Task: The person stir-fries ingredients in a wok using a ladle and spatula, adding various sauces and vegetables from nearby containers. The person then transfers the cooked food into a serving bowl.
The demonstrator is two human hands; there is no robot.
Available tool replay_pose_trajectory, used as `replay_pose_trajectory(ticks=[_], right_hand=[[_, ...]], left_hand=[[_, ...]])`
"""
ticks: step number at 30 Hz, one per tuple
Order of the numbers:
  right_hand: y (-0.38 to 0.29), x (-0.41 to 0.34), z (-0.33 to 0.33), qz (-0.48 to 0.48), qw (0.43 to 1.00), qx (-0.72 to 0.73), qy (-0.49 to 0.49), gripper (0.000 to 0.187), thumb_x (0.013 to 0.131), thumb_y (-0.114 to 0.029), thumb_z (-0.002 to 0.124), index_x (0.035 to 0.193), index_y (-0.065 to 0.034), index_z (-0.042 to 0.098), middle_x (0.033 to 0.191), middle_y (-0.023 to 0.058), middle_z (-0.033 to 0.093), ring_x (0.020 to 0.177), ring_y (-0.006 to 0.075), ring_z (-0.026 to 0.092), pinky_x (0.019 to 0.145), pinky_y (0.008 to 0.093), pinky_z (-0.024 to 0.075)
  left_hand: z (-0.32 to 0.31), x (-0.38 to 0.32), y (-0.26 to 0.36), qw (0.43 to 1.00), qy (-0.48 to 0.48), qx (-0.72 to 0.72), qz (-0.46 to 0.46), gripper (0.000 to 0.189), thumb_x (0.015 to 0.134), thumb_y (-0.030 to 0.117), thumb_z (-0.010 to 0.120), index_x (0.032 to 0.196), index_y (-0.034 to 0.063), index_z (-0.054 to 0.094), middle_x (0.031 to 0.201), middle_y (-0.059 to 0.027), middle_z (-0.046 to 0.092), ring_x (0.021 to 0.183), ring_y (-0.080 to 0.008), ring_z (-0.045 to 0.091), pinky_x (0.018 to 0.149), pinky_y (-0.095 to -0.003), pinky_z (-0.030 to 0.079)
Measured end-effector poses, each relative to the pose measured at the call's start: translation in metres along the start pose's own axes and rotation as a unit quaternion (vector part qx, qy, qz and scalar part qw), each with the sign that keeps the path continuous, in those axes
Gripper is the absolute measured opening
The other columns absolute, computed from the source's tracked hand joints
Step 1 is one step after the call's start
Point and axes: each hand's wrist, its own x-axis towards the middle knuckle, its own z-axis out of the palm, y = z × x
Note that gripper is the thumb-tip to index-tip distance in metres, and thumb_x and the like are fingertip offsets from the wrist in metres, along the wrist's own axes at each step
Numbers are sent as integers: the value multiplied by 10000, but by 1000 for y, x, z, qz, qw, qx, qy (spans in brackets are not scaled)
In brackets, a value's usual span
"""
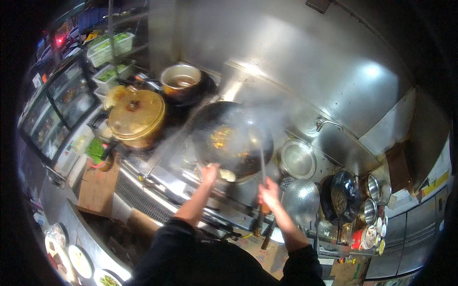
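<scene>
A large dark wok (200, 143) sits on the range, with steam rising from it. Chopped food (220, 137) in orange, yellow and green lies inside, partly veiled by the steam. My left hand (210, 173) is closed at the wok's near left rim; its fingertips are blurred. A pale, folded-looking thing (227, 175) lies at the rim beside that hand. The fingers of my right hand (269, 193) wrap around the long handle of a metal ladle (263, 161). The ladle's bowl reaches into the right side of the wok.
Left of the wok stand a lidded golden pot (136, 114) and an open pot (180, 77). To the right are a metal basin (297, 159), a perforated strainer (300, 202) and another dark wok (340, 196). A faucet (329, 123) projects from the steel back wall. Plates (80, 261) occupy the lower-left counter.
</scene>
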Motion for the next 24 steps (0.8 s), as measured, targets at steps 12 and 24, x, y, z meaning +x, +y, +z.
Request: replay_pose_trajectory(ticks=[12, 24], right_hand=[[-4, 58, 20, 94, 980, 150, -90, 404, 806, -29, 524, 1202, -22, 446, 627, 30, 505, 435, 106, 473, 339, 265, 393], [-56, -34, -9, -47, 869, -469, -147, 522, 806, -50, 461, 1313, -14, 341, 607, 90, 546, 480, 155, 530, 443, 301, 465]], left_hand=[[-34, -81, 13, 951, -193, -112, -213, 447, 761, 351, 654, 1026, 13, 532, 904, -100, 580, 764, -198, 562, 641, -329, 480], [12, -55, 57, 956, -49, -165, -239, 388, 744, 93, 526, 1104, 16, 407, 1015, -171, 488, 893, -353, 544, 718, -626, 447]])
